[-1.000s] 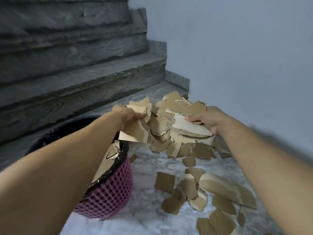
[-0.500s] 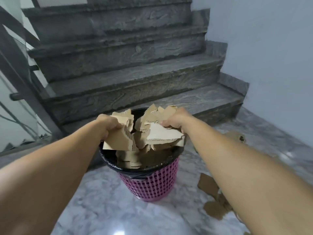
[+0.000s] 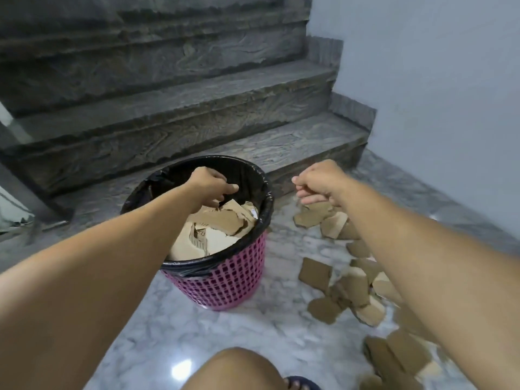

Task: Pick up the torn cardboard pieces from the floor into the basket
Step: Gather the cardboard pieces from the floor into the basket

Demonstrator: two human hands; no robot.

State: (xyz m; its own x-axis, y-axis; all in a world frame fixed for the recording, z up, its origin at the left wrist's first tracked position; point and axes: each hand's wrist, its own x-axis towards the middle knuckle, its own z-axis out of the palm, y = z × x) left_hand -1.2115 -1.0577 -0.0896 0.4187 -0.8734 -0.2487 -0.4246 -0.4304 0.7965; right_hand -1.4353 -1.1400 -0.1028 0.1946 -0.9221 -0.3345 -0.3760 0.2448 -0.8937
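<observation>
A pink mesh basket (image 3: 225, 282) with a black liner stands on the marble floor and holds a heap of torn cardboard (image 3: 219, 223). My left hand (image 3: 209, 190) hangs over the basket's mouth with fingers loosely curled downward, holding nothing, its fingertips just above the heap. My right hand (image 3: 318, 181) is outside the rim to the right, loosely curled and empty, above loose pieces (image 3: 312, 218). More torn cardboard (image 3: 315, 274) lies scattered on the floor to the right of the basket, and a further pile (image 3: 399, 356) sits near the bottom right, partly hidden by my right forearm.
Dark stone stairs (image 3: 197, 102) rise directly behind the basket. A pale wall (image 3: 436, 80) closes the right side. My knee (image 3: 239, 370) and a sandalled foot (image 3: 301, 384) are at the bottom edge. A railing post (image 3: 17, 175) stands at far left.
Both hands have let go of the cardboard bundle they held over the basket; it now lies inside. My right hand has moved out to the right of the rim.
</observation>
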